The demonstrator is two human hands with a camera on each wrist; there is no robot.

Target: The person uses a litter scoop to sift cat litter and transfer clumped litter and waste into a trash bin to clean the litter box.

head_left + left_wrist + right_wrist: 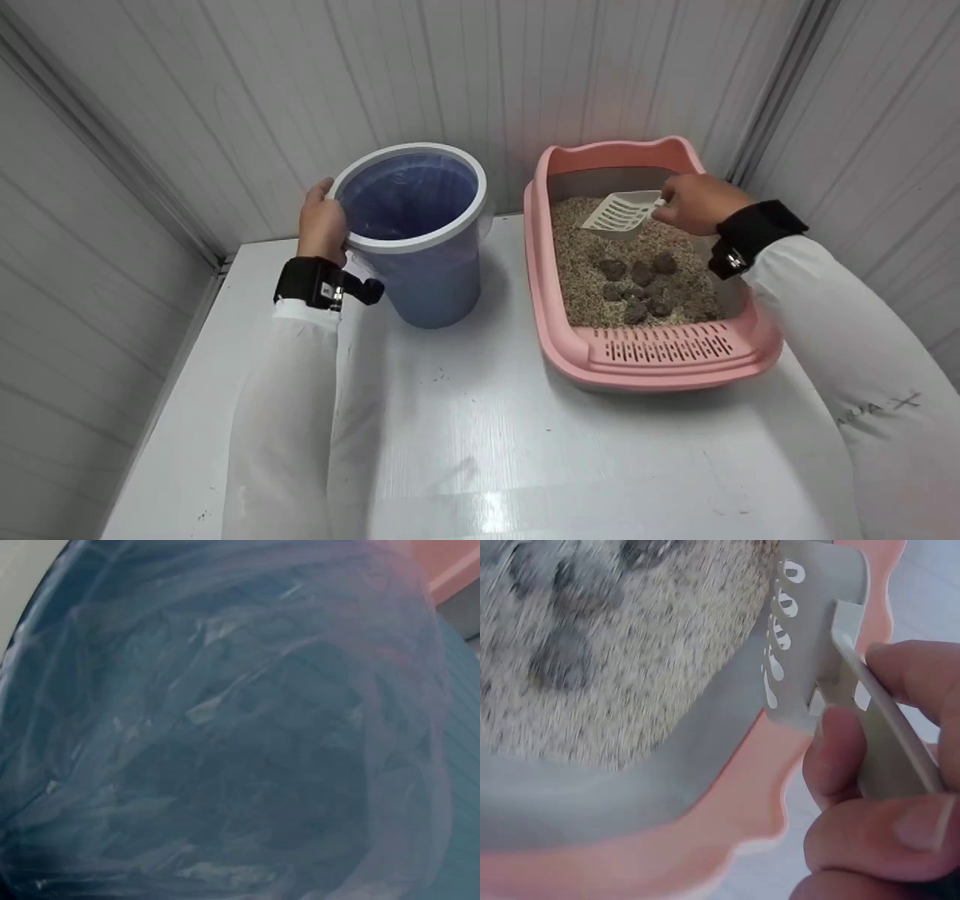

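Note:
My left hand (322, 221) grips the white rim of a blue bin (420, 240) lined with a clear bag (225, 735); the left wrist view looks straight into the bag. A pink litter tray (645, 360) stands to the right of the bin, filled with pale litter (592, 255) and several dark clumps (637, 289). My right hand (697, 202) holds the handle of a white slotted scoop (621, 212) over the far part of the litter. In the right wrist view the fingers (840, 757) pinch the scoop (810, 637) handle beside the pink tray rim (727, 802).
Bin and tray stand on a white table (480, 450) set in a corner of white panelled walls (225, 90). The table's near half is bare of objects. Both arms wear white sleeves and black wrist bands.

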